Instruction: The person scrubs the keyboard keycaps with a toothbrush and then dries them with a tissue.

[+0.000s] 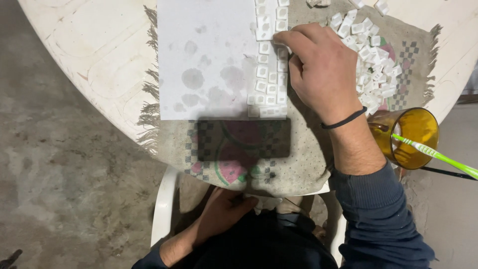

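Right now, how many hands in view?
2. The right hand is on the table, fingertips at the white tiles along the white sheet's edge. The left hand rests in the lap, touching a white cloth. No others visible.

I see one screen only: a phone (244, 139), flat on the cloth at the desk's near edge, just below the white sheet. Dark rectangle, long side left-right. Glass is see-through-ish/reflective, showing the cloth's checks & pink-green pattern. No pkgs, labels or signs in view.
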